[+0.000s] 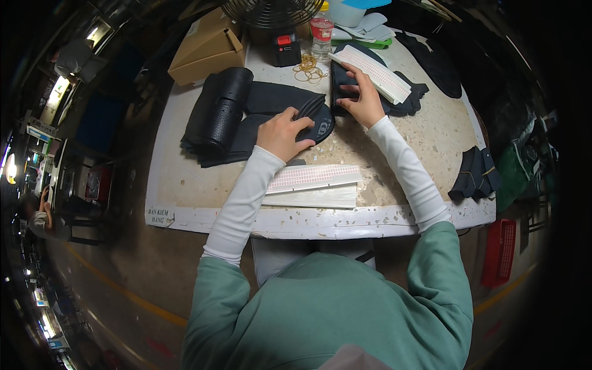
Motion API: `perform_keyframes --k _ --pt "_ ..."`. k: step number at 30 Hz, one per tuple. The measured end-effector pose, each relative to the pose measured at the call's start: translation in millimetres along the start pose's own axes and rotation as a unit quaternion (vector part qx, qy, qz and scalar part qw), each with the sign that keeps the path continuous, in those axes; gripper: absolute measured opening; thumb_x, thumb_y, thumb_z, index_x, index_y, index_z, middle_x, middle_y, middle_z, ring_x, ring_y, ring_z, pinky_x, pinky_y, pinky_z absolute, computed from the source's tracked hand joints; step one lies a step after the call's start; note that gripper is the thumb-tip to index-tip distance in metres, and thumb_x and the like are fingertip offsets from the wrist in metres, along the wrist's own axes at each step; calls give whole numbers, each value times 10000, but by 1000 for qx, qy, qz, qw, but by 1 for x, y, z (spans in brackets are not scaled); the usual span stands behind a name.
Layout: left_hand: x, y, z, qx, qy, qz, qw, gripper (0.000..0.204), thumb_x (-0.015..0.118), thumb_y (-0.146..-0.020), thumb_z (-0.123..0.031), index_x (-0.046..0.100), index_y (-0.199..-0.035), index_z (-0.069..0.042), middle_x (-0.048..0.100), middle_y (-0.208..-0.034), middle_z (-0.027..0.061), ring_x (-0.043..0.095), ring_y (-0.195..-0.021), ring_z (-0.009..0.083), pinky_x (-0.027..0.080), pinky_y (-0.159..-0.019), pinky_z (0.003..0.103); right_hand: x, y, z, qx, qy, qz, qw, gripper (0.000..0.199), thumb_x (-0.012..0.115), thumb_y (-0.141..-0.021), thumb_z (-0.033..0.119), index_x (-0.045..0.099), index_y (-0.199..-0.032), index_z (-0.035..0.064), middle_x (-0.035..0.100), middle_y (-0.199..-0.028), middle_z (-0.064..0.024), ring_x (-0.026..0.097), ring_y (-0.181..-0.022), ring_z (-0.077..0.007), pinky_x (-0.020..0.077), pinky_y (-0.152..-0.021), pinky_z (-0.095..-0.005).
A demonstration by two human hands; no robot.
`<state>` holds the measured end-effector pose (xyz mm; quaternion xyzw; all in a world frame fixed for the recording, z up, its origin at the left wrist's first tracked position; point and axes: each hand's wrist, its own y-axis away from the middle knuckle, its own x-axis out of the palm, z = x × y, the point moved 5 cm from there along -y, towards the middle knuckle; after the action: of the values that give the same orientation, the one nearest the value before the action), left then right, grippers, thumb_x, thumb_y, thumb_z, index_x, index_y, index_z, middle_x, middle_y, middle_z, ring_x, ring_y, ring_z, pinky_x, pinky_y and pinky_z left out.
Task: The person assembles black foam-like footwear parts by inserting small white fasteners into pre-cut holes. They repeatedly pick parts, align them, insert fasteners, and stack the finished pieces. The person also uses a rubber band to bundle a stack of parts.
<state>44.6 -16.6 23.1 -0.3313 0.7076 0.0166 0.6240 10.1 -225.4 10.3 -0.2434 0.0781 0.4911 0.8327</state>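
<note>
My left hand [282, 134] lies on a layered stack of black fabric pieces [259, 95], fingers bent over their right end, thumb apart toward me. Beside its fingertips, several curled black edges [311, 107] stand up, and a pale printed mark shows on the rounded end. My right hand [364, 98] is open, its fingers spread and curved at the left edge of a second black pile [341, 77]. Nothing shows between them. On that pile rests a white label sheet [376, 73] with rows of small reddish print. Another label sheet [314, 177] lies nearer me.
A thick black perforated roll [231, 98] sits on the left stack. Behind are a cardboard box [206, 49], a fan [265, 9], a bottle [321, 34] and rubber bands [308, 69]. Black pieces [475, 174] lie at the right edge; a red basket [498, 253] stands below.
</note>
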Motion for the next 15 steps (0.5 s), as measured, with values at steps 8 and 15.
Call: perform_keyframes --k 8,15 --pt "-2 -1 3 6 26 1 1000 192 714 -724 -198 675 -912 -188 594 -867 83 644 -715 321 531 -618 391 2 1 3 1 -18 17 1000 954 688 -693 -173 323 -1464 255 377 -1380 -167 572 -1107 -244 576 -815 -312" --pt "-9 -6 9 -41 72 -81 993 202 626 -727 -130 616 -925 -168 577 -861 110 624 -733 344 514 -615 428 47 21 14 -90 -4 79 993 1037 703 -646 -125 234 -1504 222 375 -1338 -212 498 -1189 -373 482 -993 -369"
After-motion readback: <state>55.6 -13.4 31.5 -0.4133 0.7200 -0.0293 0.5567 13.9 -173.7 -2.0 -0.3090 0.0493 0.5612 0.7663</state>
